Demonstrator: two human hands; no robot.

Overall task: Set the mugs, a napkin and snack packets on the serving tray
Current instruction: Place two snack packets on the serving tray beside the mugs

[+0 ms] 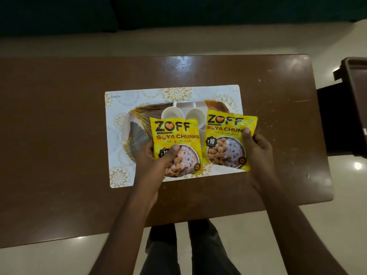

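Each of my hands holds a yellow "Zoff Soya Chunks" snack packet over the serving tray. My left hand (pixel 156 165) grips the left packet (pixel 175 139) by its lower edge. My right hand (pixel 256 147) pinches the right packet (pixel 228 139) at its right side. Beneath them lies the tray (pixel 137 124), white with gold and dark leaf patterns. Two white mugs (pixel 171 113) (pixel 194 114) stand on the tray, partly hidden by the packets. I cannot make out a napkin.
The tray rests on a white placemat (pixel 119 171) with gold flowers, lying on a brown table (pixel 59 126). A dark chair or bin (pixel 349 108) stands off the table's right end. My legs show below the near edge.
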